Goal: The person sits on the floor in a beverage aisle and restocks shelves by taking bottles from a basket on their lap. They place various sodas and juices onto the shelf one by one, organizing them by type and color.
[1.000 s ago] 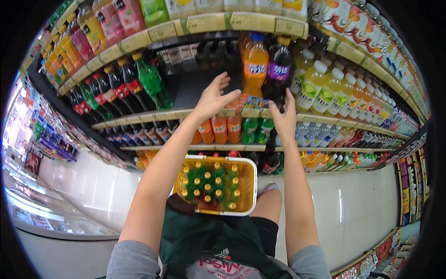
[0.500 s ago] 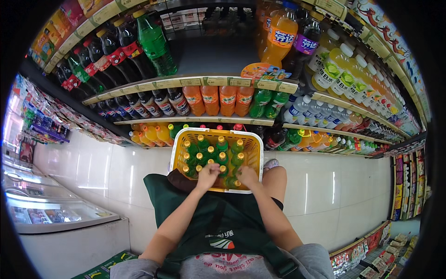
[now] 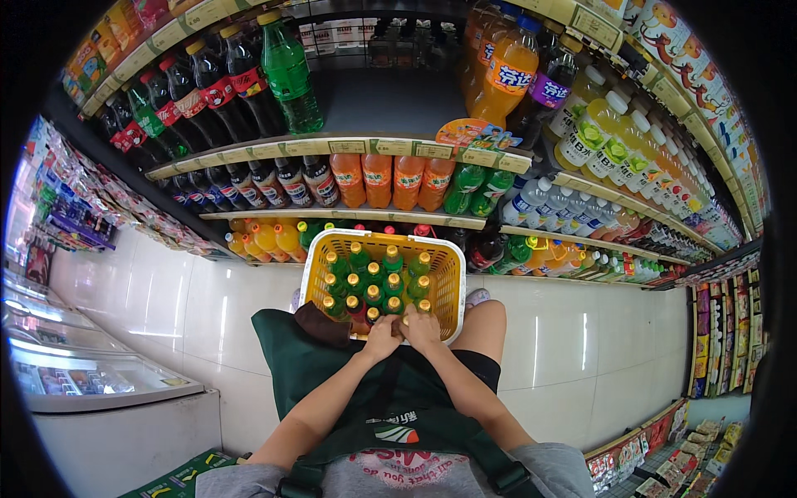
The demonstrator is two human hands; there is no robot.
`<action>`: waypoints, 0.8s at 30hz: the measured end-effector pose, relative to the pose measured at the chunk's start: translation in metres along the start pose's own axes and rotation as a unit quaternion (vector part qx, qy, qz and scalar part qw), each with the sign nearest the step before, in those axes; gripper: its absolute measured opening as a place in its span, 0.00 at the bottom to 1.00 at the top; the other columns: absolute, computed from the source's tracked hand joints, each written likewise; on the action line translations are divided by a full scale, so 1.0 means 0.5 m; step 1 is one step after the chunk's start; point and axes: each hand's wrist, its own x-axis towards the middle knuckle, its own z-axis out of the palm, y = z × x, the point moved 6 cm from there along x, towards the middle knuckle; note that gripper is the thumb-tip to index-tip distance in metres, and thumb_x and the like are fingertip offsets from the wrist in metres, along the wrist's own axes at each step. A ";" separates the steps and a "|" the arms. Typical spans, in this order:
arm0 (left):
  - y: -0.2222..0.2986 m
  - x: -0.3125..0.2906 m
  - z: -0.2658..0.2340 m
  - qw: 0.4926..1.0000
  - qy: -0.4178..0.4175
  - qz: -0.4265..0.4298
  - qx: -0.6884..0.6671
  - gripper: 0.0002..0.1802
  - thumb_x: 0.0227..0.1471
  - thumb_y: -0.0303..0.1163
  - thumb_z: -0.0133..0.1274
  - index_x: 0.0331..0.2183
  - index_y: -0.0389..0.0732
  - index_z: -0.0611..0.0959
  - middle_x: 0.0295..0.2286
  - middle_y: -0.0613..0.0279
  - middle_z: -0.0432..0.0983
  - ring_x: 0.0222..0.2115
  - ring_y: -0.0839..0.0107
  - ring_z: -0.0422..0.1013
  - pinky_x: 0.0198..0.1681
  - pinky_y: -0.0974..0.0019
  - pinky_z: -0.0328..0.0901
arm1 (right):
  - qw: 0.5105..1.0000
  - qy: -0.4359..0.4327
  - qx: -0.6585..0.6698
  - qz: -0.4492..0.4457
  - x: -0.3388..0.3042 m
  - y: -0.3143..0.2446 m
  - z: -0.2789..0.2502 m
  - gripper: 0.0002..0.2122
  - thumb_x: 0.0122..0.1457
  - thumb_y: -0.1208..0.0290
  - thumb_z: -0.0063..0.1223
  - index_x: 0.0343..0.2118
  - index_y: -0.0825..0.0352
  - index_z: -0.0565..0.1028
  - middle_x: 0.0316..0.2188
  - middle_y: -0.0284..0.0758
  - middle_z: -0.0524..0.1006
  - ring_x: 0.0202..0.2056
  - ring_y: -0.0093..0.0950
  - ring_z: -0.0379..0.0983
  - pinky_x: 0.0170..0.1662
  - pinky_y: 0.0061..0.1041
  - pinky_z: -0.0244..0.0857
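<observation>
Both grips (left hand (image 3: pixel 382 339), right hand (image 3: pixel 422 329)) touch green bottles (image 3: pixel 369 282); yellow basket (image 3: pixel 452 282).

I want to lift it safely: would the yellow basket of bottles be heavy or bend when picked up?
The yellow basket is probably heavy: many capped bottles fill it. Its open-mesh plastic walls may flex somewhat. The upright bottles could tip if it tilts.

Both forearms reach forward, left hand (image 3: pixel 382 338) and right hand (image 3: pixel 422 329) together (fingers curled).

The fingertips of both hands are hidden among the bottles (image 3: pixel 369 278) inside the yellow basket (image 3: pixel 452 286).
</observation>
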 end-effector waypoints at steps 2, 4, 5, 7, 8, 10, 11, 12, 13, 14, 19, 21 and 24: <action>0.021 0.001 -0.026 1.000 0.016 0.018 0.006 0.36 0.38 0.32 0.63 0.51 0.35 0.71 0.44 0.44 0.69 0.49 0.49 0.65 0.52 0.56 0.63 | 0.998 0.053 0.025 -0.036 0.015 -0.037 -0.059 0.15 0.51 0.58 0.55 0.34 0.65 0.72 0.27 0.46 0.79 0.31 0.45 0.76 0.40 0.45 0.67; 0.049 -0.001 -0.052 0.998 0.043 0.037 0.031 0.38 0.38 0.34 0.64 0.52 0.34 0.69 0.44 0.44 0.69 0.50 0.50 0.65 0.52 0.56 0.63 | 0.998 0.041 0.042 -0.039 0.025 -0.076 -0.134 0.15 0.51 0.57 0.56 0.33 0.65 0.74 0.25 0.46 0.79 0.31 0.45 0.76 0.39 0.44 0.68; 0.067 -0.002 -0.066 0.996 0.056 0.048 0.043 0.40 0.39 0.35 0.65 0.53 0.34 0.68 0.45 0.44 0.69 0.50 0.50 0.65 0.52 0.57 0.63 | 0.997 0.036 0.050 -0.040 0.026 -0.097 -0.173 0.15 0.51 0.56 0.56 0.32 0.65 0.75 0.24 0.46 0.78 0.31 0.45 0.76 0.38 0.43 0.68; 0.109 0.003 -0.088 0.997 0.048 0.060 0.006 0.42 0.39 0.38 0.66 0.54 0.35 0.66 0.46 0.44 0.70 0.49 0.51 0.67 0.52 0.57 0.64 | 0.989 0.094 0.092 -0.073 0.031 -0.120 -0.243 0.16 0.50 0.56 0.57 0.30 0.66 0.76 0.22 0.46 0.78 0.28 0.46 0.76 0.35 0.40 0.69; 0.136 0.003 -0.101 0.997 0.046 0.058 -0.023 0.42 0.39 0.38 0.66 0.54 0.35 0.66 0.46 0.44 0.70 0.48 0.51 0.68 0.51 0.57 0.64 | 0.985 0.100 0.113 -0.079 0.036 -0.136 -0.285 0.16 0.50 0.56 0.57 0.30 0.67 0.76 0.21 0.46 0.77 0.27 0.46 0.76 0.34 0.41 0.69; 0.163 0.013 -0.119 0.995 0.071 0.060 -0.024 0.41 0.39 0.39 0.67 0.52 0.35 0.66 0.43 0.45 0.73 0.45 0.51 0.71 0.49 0.57 0.66 | 0.973 0.128 0.158 -0.106 0.048 -0.168 -0.358 0.16 0.51 0.56 0.57 0.30 0.68 0.77 0.20 0.47 0.77 0.26 0.46 0.76 0.33 0.40 0.69; 0.181 0.018 -0.134 0.992 0.093 0.084 -0.025 0.40 0.39 0.40 0.67 0.51 0.35 0.67 0.42 0.46 0.74 0.43 0.52 0.72 0.47 0.57 0.66 | 0.975 0.125 0.159 -0.095 0.053 -0.182 -0.393 0.18 0.50 0.55 0.57 0.31 0.69 0.77 0.20 0.47 0.77 0.25 0.45 0.76 0.32 0.39 0.68; 0.196 0.022 -0.144 0.989 0.101 0.094 -0.046 0.40 0.40 0.40 0.67 0.51 0.35 0.66 0.41 0.46 0.74 0.43 0.52 0.72 0.46 0.57 0.67 | 0.969 0.139 0.174 -0.102 0.057 -0.195 -0.423 0.18 0.51 0.55 0.58 0.30 0.70 0.77 0.20 0.47 0.77 0.25 0.45 0.76 0.32 0.38 0.68; 0.216 0.025 -0.157 0.986 0.110 0.106 -0.065 0.40 0.41 0.40 0.67 0.51 0.35 0.66 0.41 0.46 0.74 0.43 0.53 0.72 0.46 0.57 0.67 | 0.963 0.155 0.190 -0.110 0.060 -0.209 -0.455 0.18 0.51 0.55 0.58 0.30 0.70 0.77 0.20 0.47 0.77 0.25 0.44 0.76 0.31 0.38 0.67; 0.266 0.016 -0.177 0.984 0.111 0.115 -0.082 0.38 0.44 0.40 0.66 0.51 0.34 0.65 0.41 0.46 0.74 0.44 0.53 0.72 0.46 0.58 0.67 | 0.958 0.145 0.228 -0.095 0.062 -0.220 -0.487 0.18 0.51 0.56 0.59 0.28 0.71 0.76 0.21 0.47 0.77 0.26 0.44 0.76 0.31 0.37 0.67; 0.377 -0.005 -0.234 0.976 0.063 0.124 -0.167 0.32 0.52 0.36 0.59 0.52 0.33 0.64 0.47 0.52 0.70 0.48 0.66 0.68 0.54 0.64 0.61 | 0.916 0.178 0.350 -0.081 0.083 -0.244 -0.586 0.20 0.53 0.54 0.61 0.28 0.72 0.75 0.15 0.31 0.68 0.18 0.20 0.62 0.24 0.22 0.57; 0.399 -0.006 -0.249 0.958 0.023 0.147 -0.246 0.30 0.55 0.36 0.56 0.53 0.33 0.64 0.47 0.54 0.70 0.48 0.68 0.68 0.54 0.64 0.61 | 0.894 0.171 0.400 -0.105 0.087 -0.251 -0.606 0.18 0.55 0.57 0.60 0.31 0.71 0.75 0.16 0.25 0.66 0.20 0.16 0.59 0.24 0.18 0.54; 0.408 -0.007 -0.252 0.892 -0.094 0.119 -0.426 0.33 0.58 0.52 0.48 0.53 0.35 0.66 0.44 0.55 0.71 0.45 0.68 0.70 0.52 0.62 0.63 | 0.891 0.143 0.406 -0.144 0.083 -0.257 -0.601 0.15 0.57 0.63 0.59 0.39 0.71 0.75 0.21 0.22 0.64 0.25 0.12 0.58 0.28 0.15 0.54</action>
